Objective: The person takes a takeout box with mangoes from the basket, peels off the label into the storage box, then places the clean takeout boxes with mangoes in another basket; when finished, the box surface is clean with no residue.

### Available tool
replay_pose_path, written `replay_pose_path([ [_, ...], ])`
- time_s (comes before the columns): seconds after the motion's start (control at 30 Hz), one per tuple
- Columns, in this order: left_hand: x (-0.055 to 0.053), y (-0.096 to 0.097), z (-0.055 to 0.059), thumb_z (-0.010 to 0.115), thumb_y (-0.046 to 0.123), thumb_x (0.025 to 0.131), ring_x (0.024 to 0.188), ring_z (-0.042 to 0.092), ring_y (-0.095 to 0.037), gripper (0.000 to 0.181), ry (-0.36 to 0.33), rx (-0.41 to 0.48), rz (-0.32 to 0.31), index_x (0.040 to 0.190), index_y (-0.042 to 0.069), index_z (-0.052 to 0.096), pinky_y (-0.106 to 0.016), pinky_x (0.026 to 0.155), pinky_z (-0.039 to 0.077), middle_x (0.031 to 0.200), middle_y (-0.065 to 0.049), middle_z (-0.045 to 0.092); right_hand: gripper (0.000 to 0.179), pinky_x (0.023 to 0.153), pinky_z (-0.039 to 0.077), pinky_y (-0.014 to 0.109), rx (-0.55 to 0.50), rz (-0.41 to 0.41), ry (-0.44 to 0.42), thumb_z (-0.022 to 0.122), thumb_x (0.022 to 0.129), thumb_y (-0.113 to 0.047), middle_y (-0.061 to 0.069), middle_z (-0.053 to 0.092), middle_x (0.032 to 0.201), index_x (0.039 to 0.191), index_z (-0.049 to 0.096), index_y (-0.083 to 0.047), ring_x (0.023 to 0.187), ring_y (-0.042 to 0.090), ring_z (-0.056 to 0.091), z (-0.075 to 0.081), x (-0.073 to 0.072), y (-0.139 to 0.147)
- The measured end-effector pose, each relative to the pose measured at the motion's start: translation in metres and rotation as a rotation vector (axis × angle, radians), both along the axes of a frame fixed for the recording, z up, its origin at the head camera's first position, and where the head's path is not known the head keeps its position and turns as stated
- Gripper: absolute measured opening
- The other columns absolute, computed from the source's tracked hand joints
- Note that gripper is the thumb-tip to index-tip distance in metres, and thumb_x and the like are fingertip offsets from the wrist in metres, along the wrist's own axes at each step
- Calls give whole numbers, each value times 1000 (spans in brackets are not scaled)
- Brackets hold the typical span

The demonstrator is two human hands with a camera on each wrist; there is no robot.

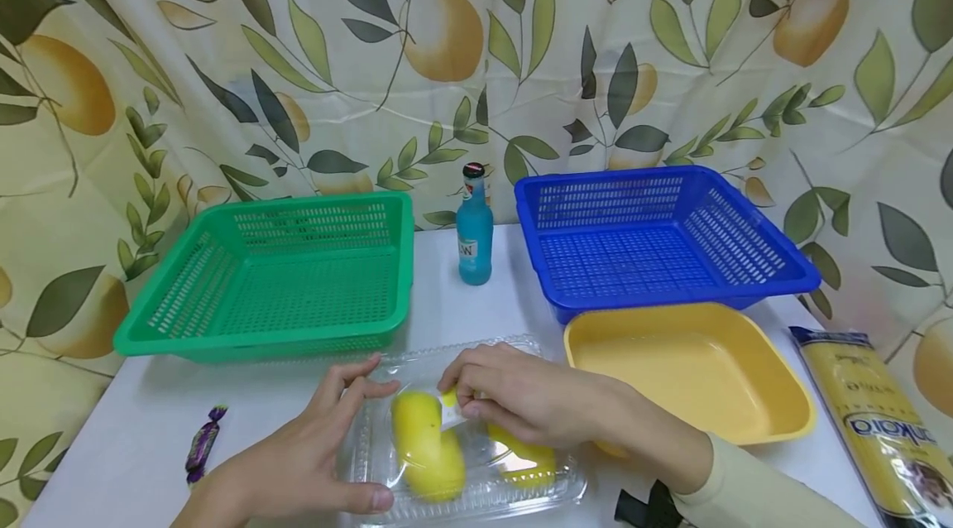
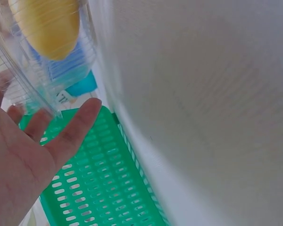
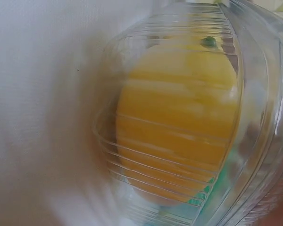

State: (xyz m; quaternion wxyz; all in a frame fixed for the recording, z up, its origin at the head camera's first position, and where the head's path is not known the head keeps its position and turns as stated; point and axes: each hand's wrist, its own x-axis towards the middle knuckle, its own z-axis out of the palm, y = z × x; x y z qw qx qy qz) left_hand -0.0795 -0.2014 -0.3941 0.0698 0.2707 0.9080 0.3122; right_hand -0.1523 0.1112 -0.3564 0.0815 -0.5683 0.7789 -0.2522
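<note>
A clear plastic clamshell box [image 1: 476,503] lies on the white table, its lid over several yellow, mango-like fruits [image 1: 435,462]. One fruit [image 3: 174,122] fills the right wrist view through the ribbed plastic. My left hand [image 1: 308,437] is spread at the box's left side, fingers extended and thumb at the near left rim. In the left wrist view, these fingers [image 2: 70,132] stay straight beside the box's edge. Over the lid's middle, my right hand [image 1: 514,391] has its fingers curled and pinches a small white and yellow piece [image 1: 450,410]. The fingers partly hide that piece.
Behind the box stand a green basket [image 1: 320,284], a blue bottle [image 1: 475,234] and a blue basket [image 1: 618,251]. A yellow basin [image 1: 685,371] is to the right, with a yellow packet [image 1: 878,420] beyond it. A purple wrapped candy [image 1: 203,445] lies at left.
</note>
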Motion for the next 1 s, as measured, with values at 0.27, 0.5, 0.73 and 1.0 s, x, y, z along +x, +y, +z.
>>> replay_pose_path([
  [0.27, -6, 6, 0, 82, 62, 78, 147, 34, -41, 95, -40, 29, -33, 155, 33, 35, -62, 99, 49, 164, -8, 15, 14, 109, 46, 36, -29, -47, 3, 44, 111, -25, -3, 56, 140, 104, 56, -21, 131, 14, 54, -4, 4, 8],
  [0.5, -3, 3, 2, 81, 63, 79, 150, 29, -38, 98, -121, 2, 8, 158, 32, 33, -62, 102, 49, 166, -2, 9, 15, 106, 47, 34, -63, -54, 9, 40, 112, -23, -5, 49, 146, 109, 55, -20, 133, 15, 53, -5, 3, 6],
  [0.73, -3, 3, 5, 79, 64, 79, 150, 28, -36, 94, -142, -10, 12, 156, 44, 29, -63, 103, 47, 168, 0, 7, 16, 106, 50, 34, -134, -121, -199, 38, 113, -21, -5, 48, 146, 114, 54, -23, 125, 13, 58, -3, -1, 11],
  [1.0, -1, 2, 4, 80, 62, 80, 150, 30, -38, 93, -117, -4, 14, 155, 46, 28, -63, 104, 47, 167, -1, 9, 14, 109, 48, 38, -187, -152, -247, 38, 113, -19, -4, 52, 144, 112, 51, -22, 133, 17, 54, 1, -2, 14],
])
